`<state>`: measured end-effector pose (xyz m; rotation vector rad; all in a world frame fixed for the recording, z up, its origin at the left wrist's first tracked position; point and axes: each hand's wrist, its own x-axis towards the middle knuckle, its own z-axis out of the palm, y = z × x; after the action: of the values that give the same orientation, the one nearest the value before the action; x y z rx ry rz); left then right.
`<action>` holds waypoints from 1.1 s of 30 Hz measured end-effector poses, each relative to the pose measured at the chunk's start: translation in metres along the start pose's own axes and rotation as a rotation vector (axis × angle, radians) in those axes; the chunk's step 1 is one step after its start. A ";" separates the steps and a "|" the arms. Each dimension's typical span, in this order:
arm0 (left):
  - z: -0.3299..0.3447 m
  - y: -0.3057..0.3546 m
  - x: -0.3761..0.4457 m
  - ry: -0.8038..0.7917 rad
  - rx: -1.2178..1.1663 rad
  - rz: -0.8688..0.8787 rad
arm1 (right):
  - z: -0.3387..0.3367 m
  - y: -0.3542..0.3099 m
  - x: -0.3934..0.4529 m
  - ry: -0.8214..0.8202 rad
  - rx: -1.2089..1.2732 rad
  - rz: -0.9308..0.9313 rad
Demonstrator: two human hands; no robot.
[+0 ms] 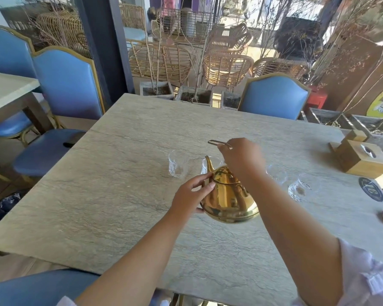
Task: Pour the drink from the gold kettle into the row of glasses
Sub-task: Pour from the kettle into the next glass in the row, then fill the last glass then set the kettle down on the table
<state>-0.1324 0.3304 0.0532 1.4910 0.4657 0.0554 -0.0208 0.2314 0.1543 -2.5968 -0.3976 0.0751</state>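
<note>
Head view: grey stone table (pixel 124 164), blue chairs (pixel 66 85), rattan seating (pixel 226 67).

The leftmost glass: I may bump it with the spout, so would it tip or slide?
The leftmost glass looks thin, clear and empty, so probably light and fragile. Standing upright on the smooth stone table, it would likely slide or tip easily.
</note>
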 end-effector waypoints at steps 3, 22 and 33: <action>-0.009 0.002 0.000 0.037 -0.018 0.002 | 0.002 -0.014 0.006 -0.030 0.010 -0.043; -0.040 0.006 0.010 0.137 -0.161 -0.109 | 0.033 -0.083 0.051 -0.159 -0.249 -0.048; -0.039 0.005 0.010 0.118 -0.197 -0.105 | 0.038 -0.081 0.059 -0.174 -0.264 -0.031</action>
<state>-0.1353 0.3703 0.0551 1.2724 0.6156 0.1036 0.0094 0.3342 0.1630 -2.8529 -0.5418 0.2557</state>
